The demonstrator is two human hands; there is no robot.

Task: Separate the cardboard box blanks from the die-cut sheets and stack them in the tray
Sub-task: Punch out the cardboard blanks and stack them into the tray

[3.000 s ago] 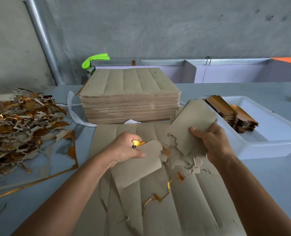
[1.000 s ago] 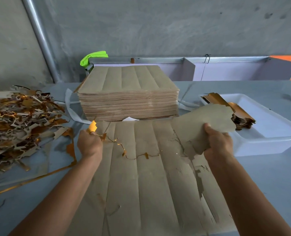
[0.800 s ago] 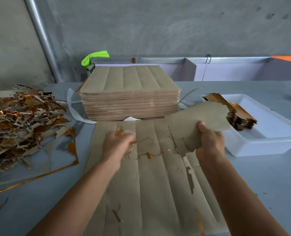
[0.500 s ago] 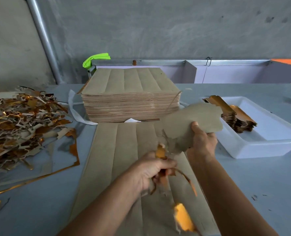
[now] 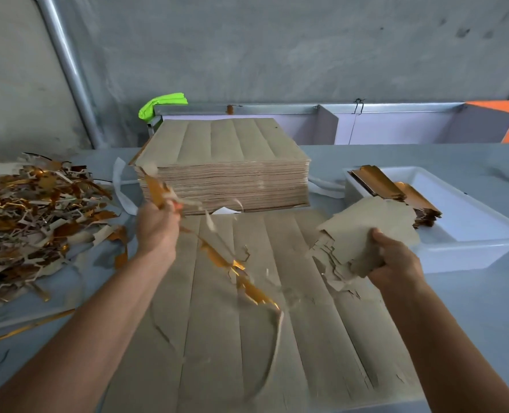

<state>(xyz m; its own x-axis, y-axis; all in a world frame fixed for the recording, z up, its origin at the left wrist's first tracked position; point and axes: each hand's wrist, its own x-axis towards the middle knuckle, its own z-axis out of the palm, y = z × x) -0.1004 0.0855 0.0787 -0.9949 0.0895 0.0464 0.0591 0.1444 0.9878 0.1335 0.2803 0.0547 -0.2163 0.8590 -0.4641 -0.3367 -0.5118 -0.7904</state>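
Nearest, a die-cut sheet (image 5: pixel 247 338) lies flat on the grey bench (image 5: pixel 471 323), brown side up, scored in long strips and torn along its right part. Above it the left hand (image 5: pixel 157 231) is raised with its fingers curled tight round a gold-faced scrap strip (image 5: pixel 232 263) — the strip runs out of the top of the fist and trails down in the air across the sheet, blurred. The right hand (image 5: pixel 393 260) grips a bundle of box blanks (image 5: pixel 372 231) from below, thumb on the upper face, the fingers hidden underneath; the ragged edge of the bundle hangs to the left of the hand, just beside the white tray (image 5: pixel 485 234). Inside the tray, at its far left end, gold-faced stacked blanks (image 5: pixel 396 192) lean in two piles. To the left spreads a scrap heap (image 5: pixel 32 222) of gold and brown trimmings. Farther back stands the tall pile of sheets (image 5: pixel 226 168) — behind it a lime-green cloth (image 5: pixel 160 105) on a metal rail.
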